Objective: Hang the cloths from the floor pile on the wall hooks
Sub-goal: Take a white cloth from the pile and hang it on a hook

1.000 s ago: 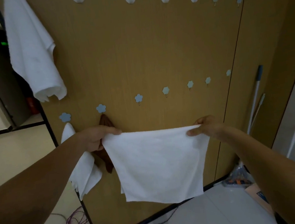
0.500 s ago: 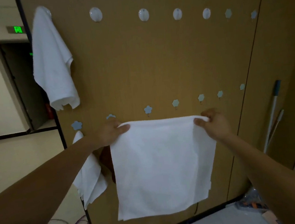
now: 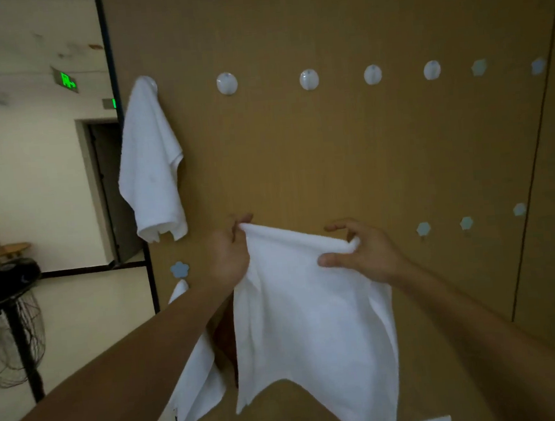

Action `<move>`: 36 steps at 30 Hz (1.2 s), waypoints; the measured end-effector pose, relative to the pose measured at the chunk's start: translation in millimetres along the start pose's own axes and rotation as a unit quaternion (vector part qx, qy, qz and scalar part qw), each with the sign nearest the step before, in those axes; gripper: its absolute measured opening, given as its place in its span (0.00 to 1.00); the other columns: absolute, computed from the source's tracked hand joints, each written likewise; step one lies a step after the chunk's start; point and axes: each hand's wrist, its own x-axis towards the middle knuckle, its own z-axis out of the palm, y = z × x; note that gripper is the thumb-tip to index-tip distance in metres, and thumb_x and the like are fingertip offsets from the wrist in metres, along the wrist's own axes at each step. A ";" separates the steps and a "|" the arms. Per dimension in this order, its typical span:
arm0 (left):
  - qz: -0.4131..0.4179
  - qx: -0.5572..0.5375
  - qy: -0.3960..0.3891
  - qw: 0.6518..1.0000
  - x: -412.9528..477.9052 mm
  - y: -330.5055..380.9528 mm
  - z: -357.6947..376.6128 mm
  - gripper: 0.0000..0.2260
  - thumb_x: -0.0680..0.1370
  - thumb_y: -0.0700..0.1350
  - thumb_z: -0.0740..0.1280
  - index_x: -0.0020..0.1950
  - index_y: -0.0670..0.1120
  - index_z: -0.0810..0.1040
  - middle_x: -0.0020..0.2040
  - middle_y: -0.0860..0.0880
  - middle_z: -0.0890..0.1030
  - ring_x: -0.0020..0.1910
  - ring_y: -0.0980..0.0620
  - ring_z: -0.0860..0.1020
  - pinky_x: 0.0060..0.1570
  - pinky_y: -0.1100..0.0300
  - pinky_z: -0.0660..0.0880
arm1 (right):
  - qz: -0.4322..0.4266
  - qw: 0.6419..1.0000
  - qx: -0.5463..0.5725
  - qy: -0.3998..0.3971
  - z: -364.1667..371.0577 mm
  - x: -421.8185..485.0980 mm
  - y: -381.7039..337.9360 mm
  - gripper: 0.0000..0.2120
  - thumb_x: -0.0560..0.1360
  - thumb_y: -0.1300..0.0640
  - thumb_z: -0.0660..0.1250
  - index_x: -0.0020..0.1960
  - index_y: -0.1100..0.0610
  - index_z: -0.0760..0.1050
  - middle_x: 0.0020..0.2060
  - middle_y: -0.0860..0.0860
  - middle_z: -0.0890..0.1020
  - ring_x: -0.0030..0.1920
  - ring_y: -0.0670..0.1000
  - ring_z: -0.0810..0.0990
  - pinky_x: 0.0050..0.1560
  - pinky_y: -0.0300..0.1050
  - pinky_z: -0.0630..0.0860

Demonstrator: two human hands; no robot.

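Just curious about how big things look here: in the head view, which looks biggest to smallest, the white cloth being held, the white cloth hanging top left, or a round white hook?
1. Held white cloth, though nearest the camera.
2. Hanging white cloth.
3. Round white hook.

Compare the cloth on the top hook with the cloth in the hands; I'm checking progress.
The hung cloth dangles bunched from one top hook; the held cloth is on no hook, its top edge pinched by the left hand and right hand. The hung one sits higher. Both are white.
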 end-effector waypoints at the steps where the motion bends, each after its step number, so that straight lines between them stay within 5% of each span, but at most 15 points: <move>1: -0.006 -0.016 0.015 1.000 5.7 1.2 -0.8 0.18 0.81 0.37 0.54 0.51 0.57 0.77 0.51 0.60 0.79 0.54 0.56 0.77 0.59 0.61 0.70 | -0.007 1.000 0.001 -0.006 3.8 8.6 -2.3 0.20 0.59 0.36 0.78 0.48 0.37 0.79 0.45 0.42 0.81 0.45 0.42 0.78 0.47 0.37 0.73; 3: -0.018 -0.037 0.034 0.999 19.6 3.4 -2.7 0.19 0.80 0.36 0.55 0.43 0.57 0.78 0.46 0.62 0.79 0.51 0.54 0.77 0.53 0.62 0.72 | -0.016 0.997 0.066 0.022 11.6 28.5 -7.6 0.10 0.68 0.45 0.76 0.43 0.50 0.83 0.41 0.52 0.85 0.41 0.47 0.80 0.44 0.43 0.75; 7: -0.008 -0.012 -0.021 1.000 50.9 10.6 -12.3 0.11 0.74 0.54 0.60 0.39 0.57 0.81 0.44 0.61 0.81 0.47 0.61 0.77 0.44 0.67 0.68 | -0.046 0.988 0.102 0.102 25.5 69.0 -23.1 0.16 0.74 0.50 0.72 0.41 0.65 0.80 0.41 0.61 0.82 0.40 0.54 0.79 0.46 0.50 0.75; 10: 0.042 0.111 -0.135 0.984 80.3 11.7 -23.1 0.17 0.63 0.70 0.65 0.40 0.60 0.79 0.40 0.67 0.79 0.42 0.67 0.77 0.36 0.74 0.69 | -0.045 0.986 0.113 0.110 37.4 101.3 -36.9 0.17 0.75 0.50 0.70 0.39 0.64 0.77 0.34 0.55 0.78 0.35 0.50 0.75 0.40 0.47 0.72; 13: 0.091 0.161 -0.174 0.967 116.6 2.2 -30.1 0.14 0.68 0.65 0.71 0.35 0.55 0.80 0.33 0.63 0.80 0.32 0.65 0.76 0.30 0.73 0.68 | -0.057 0.985 0.100 0.128 48.4 131.1 -49.4 0.13 0.75 0.51 0.70 0.39 0.60 0.78 0.33 0.53 0.81 0.34 0.48 0.75 0.38 0.44 0.72; 17: 0.104 0.104 -0.127 0.981 162.9 -0.3 -40.3 0.14 0.76 0.59 0.67 0.37 0.52 0.83 0.34 0.57 0.83 0.32 0.63 0.78 0.31 0.70 0.71 | -0.095 0.976 0.081 0.179 58.5 171.3 -67.7 0.12 0.75 0.51 0.69 0.42 0.60 0.80 0.40 0.57 0.83 0.42 0.56 0.80 0.45 0.49 0.75; 20: 0.123 0.103 -0.072 0.984 195.0 7.1 -42.9 0.16 0.77 0.59 0.64 0.30 0.58 0.78 0.29 0.63 0.78 0.30 0.65 0.76 0.28 0.74 0.67 | -0.097 0.967 0.095 0.215 60.6 206.3 -83.8 0.08 0.75 0.50 0.69 0.42 0.54 0.80 0.39 0.50 0.84 0.43 0.52 0.81 0.46 0.48 0.76; 25: 0.160 0.148 0.016 0.976 260.0 19.3 -39.6 0.14 0.80 0.56 0.60 0.37 0.53 0.75 0.36 0.56 0.77 0.37 0.57 0.75 0.34 0.63 0.66 | -0.126 0.955 0.060 0.260 51.5 275.4 -114.0 0.08 0.75 0.47 0.67 0.46 0.50 0.80 0.38 0.43 0.82 0.42 0.46 0.80 0.45 0.46 0.77; 32: 0.193 0.284 0.140 0.929 348.1 38.7 -37.0 0.16 0.82 0.56 0.56 0.42 0.48 0.76 0.34 0.55 0.73 0.34 0.55 0.70 0.30 0.63 0.60 | -0.160 0.945 -0.001 0.285 34.6 373.2 -146.1 0.07 0.75 0.46 0.65 0.46 0.48 0.77 0.42 0.46 0.82 0.44 0.50 0.79 0.43 0.46 0.75; 36: 0.193 0.318 0.167 0.913 393.8 47.4 -35.6 0.18 0.81 0.56 0.56 0.47 0.45 0.78 0.40 0.50 0.75 0.40 0.49 0.71 0.41 0.59 0.63 | -0.166 0.939 -0.025 0.299 28.2 420.4 -162.4 0.11 0.77 0.45 0.64 0.51 0.50 0.79 0.48 0.49 0.82 0.49 0.53 0.79 0.43 0.42 0.68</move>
